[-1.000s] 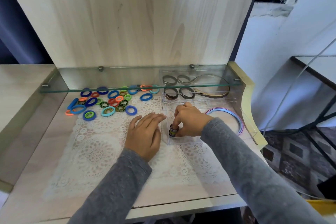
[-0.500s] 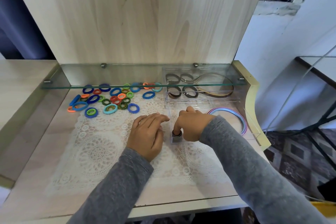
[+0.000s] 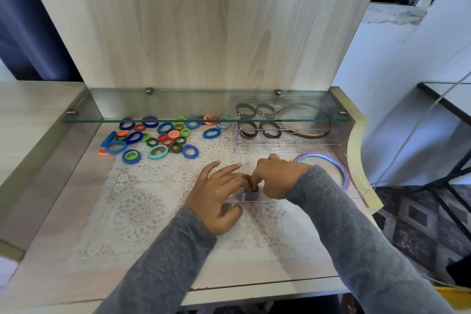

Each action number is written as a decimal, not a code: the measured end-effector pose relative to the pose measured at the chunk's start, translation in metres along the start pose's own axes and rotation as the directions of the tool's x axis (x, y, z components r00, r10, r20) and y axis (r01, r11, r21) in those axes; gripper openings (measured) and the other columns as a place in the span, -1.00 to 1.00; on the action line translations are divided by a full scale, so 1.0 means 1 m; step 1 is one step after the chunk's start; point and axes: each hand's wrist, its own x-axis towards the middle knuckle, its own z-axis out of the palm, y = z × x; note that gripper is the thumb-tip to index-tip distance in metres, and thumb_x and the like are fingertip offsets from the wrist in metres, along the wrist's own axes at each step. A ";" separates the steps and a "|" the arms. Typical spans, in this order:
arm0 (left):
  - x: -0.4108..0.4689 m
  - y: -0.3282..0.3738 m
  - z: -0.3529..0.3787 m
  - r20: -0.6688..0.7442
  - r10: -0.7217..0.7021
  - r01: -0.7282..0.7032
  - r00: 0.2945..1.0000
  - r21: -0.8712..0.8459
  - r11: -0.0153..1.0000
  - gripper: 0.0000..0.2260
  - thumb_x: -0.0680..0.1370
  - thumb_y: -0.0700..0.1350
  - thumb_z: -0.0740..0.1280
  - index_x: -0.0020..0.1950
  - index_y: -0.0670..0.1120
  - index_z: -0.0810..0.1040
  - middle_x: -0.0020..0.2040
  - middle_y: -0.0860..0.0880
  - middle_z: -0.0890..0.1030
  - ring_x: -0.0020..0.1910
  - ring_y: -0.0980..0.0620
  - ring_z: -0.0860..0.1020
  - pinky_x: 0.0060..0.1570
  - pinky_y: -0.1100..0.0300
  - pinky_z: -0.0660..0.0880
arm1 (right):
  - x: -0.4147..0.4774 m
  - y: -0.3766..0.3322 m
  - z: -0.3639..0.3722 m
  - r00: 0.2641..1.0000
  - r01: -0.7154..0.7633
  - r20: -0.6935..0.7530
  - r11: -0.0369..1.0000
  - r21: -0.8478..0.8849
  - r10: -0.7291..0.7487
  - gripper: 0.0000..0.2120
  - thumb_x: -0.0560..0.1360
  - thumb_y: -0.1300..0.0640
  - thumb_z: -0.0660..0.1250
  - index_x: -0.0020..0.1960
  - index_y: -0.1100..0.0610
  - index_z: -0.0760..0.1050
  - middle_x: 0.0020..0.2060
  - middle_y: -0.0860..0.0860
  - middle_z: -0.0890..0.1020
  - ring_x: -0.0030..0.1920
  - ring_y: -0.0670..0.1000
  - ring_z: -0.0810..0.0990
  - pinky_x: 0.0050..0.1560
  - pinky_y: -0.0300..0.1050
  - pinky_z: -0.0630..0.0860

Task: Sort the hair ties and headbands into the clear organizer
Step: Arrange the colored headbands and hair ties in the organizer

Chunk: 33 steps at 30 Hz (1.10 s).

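A clear organizer [image 3: 285,147] stands at the back right of the desk. My right hand [image 3: 279,178] pinches a small stack of dark hair ties [image 3: 255,188] down in its front-left compartment. My left hand [image 3: 216,194] lies flat on the lace mat, fingers straight, fingertips against the organizer's left wall. A loose pile of colourful hair ties [image 3: 158,139] lies at the back left. Brown hair ties [image 3: 257,133] and a brown headband [image 3: 314,132] sit in the organizer's rear compartments. Pastel headbands [image 3: 340,168] lie in its right section.
A glass shelf [image 3: 153,120] hangs low over the back of the desk, above the tie pile and the organizer's rear. A white lace mat [image 3: 137,201] covers the desk middle. The desk's right edge curves, with a drop to the floor.
My right hand has pushed the dark tie stack lower into the front-left compartment. My left hand slid right, its fingertips now at the organizer's wall.
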 end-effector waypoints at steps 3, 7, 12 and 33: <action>0.000 0.001 -0.001 -0.004 -0.007 0.007 1.000 -0.008 1.000 -0.67 0.32 0.01 0.17 0.04 0.05 0.53 0.13 0.23 0.57 0.42 0.15 0.33 0.45 0.06 0.01 | 0.003 0.011 0.004 0.988 0.082 -0.137 0.991 0.105 -0.067 -0.51 0.43 0.37 0.09 0.11 -0.09 0.57 0.08 -0.01 0.43 0.13 0.03 0.28 0.22 0.01 0.33; 0.001 0.003 -0.002 0.000 -0.004 0.004 1.000 -0.012 1.000 -0.64 0.32 0.03 0.17 0.06 0.04 0.54 0.20 0.24 0.54 0.42 0.16 0.32 0.45 0.08 0.01 | 0.009 0.025 0.016 0.894 0.185 -0.449 0.920 0.344 -0.012 -0.54 0.28 0.46 0.07 -0.21 -0.02 0.56 -0.10 -0.03 0.49 0.05 0.03 0.35 0.18 0.04 0.36; 0.002 0.007 -0.003 -0.029 -0.026 0.025 0.999 -0.023 0.999 -0.62 0.31 0.03 0.22 0.12 0.05 0.43 0.33 0.21 0.43 0.45 0.17 0.25 0.42 0.05 0.11 | 0.019 0.031 0.041 0.874 0.011 -0.468 0.956 0.292 0.133 -0.76 0.43 0.29 0.25 -0.19 0.03 0.65 -0.08 0.00 0.52 0.05 0.06 0.40 0.08 -0.02 0.43; 0.005 0.002 0.008 0.047 -0.046 0.029 0.998 0.317 0.948 -0.52 0.40 0.24 0.23 0.26 0.09 0.45 0.46 0.11 0.31 0.53 0.05 0.10 0.47 -0.03 0.00 | 0.025 0.024 0.051 0.861 0.008 -0.502 0.985 0.175 0.082 -0.86 0.47 0.14 0.31 -0.17 -0.01 0.63 0.02 -0.05 0.55 0.06 0.03 0.37 0.08 -0.06 0.36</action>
